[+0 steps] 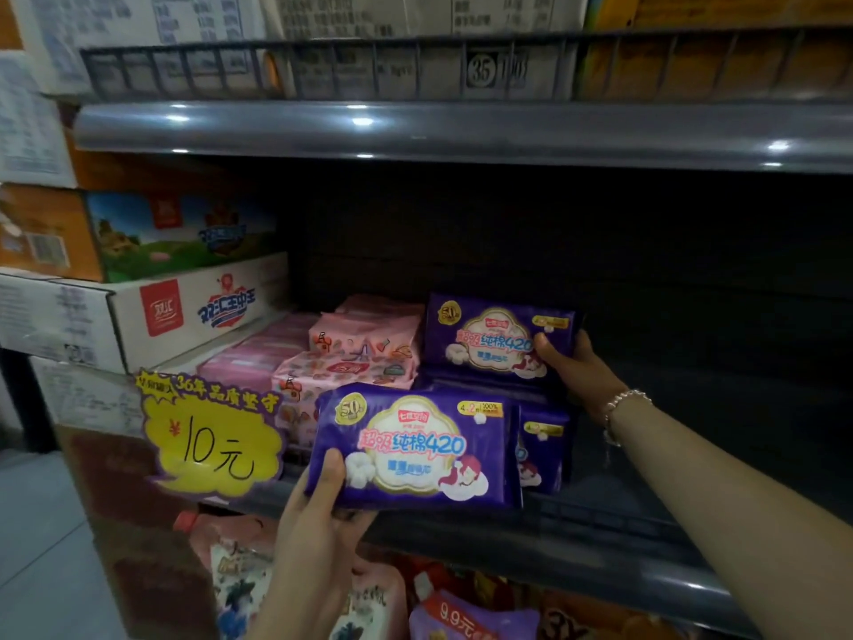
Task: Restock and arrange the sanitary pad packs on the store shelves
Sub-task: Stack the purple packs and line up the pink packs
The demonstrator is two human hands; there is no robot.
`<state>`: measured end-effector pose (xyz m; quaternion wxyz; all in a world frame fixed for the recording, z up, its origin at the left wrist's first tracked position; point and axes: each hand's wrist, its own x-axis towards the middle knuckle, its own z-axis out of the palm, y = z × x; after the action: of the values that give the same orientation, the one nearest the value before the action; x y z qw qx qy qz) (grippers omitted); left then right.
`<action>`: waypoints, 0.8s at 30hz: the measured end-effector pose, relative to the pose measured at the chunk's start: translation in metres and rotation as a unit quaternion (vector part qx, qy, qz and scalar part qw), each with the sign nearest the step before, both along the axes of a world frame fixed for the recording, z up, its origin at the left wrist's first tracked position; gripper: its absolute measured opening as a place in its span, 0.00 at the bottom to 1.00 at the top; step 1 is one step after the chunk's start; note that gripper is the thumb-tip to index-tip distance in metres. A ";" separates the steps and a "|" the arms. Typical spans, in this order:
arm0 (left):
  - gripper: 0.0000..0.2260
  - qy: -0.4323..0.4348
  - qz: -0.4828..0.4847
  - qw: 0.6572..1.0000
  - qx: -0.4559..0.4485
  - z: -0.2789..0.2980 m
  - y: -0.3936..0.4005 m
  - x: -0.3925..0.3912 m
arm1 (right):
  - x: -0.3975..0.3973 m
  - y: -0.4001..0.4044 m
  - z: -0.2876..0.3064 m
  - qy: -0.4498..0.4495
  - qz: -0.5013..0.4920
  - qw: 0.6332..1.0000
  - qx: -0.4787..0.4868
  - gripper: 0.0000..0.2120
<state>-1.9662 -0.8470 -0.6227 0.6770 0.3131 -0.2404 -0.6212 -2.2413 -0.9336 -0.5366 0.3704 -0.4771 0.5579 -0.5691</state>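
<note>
left hand (pixel 318 510) is closest, and it holds a purple pad pack (pixel 411 448) by its bottom left corner, thumb on the front and fingers curled under it. this pack is out in front of the shelf edge (pixel 600 561). up and to the right of that grip, the right hand (pixel 570 364) holds a second purple pack (pixel 494 341) by its right end, thumb on the front. that pack stands up on other purple packs (pixel 542 448) on the shelf. just left of it sit pink pad packs (pixel 355 358) in a pile. left of the near grip hangs a yellow price sign (pixel 212 436). a bead bracelet (pixel 625 401) is on the right wrist. big boxes (pixel 152 311) are stacked far left.
</note>
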 end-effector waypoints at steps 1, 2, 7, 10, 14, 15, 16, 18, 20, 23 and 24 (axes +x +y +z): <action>0.18 0.002 -0.001 1.000 0.000 -0.001 0.000 -0.001 | -0.001 0.002 -0.001 0.010 0.003 1.000 -0.002 0.26; 0.18 0.006 -0.002 1.000 0.000 0.000 0.001 -0.003 | -0.002 0.002 -0.002 0.019 0.005 1.000 -0.003 0.26; 0.14 0.005 0.004 1.000 -0.012 0.002 0.005 -0.008 | -0.004 0.003 -0.003 0.028 -0.002 1.000 -0.002 0.30; 0.11 0.001 0.007 1.000 -0.012 0.005 0.008 -0.008 | -0.003 0.003 -0.004 0.012 -0.012 1.000 0.013 0.33; 0.09 -0.007 0.011 1.000 -0.018 0.007 0.012 -0.008 | -0.005 0.011 -0.006 0.013 -0.059 0.998 0.025 0.41; 0.09 -0.010 0.010 1.000 -0.021 0.007 0.013 -0.008 | -0.005 0.016 -0.007 0.008 -0.074 0.997 0.020 0.42; 0.10 -0.010 0.007 1.000 -0.025 0.008 0.014 -0.008 | -0.004 0.023 -0.007 0.004 -0.092 0.996 0.014 0.42; 0.13 -0.007 0.000 1.000 -0.027 0.009 0.017 -0.009 | -0.001 0.041 -0.006 0.010 -0.132 0.991 0.008 0.37; 0.15 -0.002 -0.002 1.000 -0.024 0.010 0.018 -0.009 | 0.005 0.062 -0.004 0.039 -0.144 0.989 0.008 0.30; 0.13 0.000 0.000 1.000 -0.026 0.010 0.020 -0.010 | 0.015 0.090 -0.001 0.059 -0.081 0.995 0.018 0.23; 0.12 0.002 -0.001 1.000 -0.029 0.010 0.021 -0.011 | 0.019 0.098 0.000 0.064 -0.060 0.996 0.020 0.21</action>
<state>-1.9769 -0.8265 -0.6130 0.6860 0.2916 -0.2575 -0.6148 -2.2224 -0.8356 -0.5368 0.3081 -0.4707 0.6193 -0.5477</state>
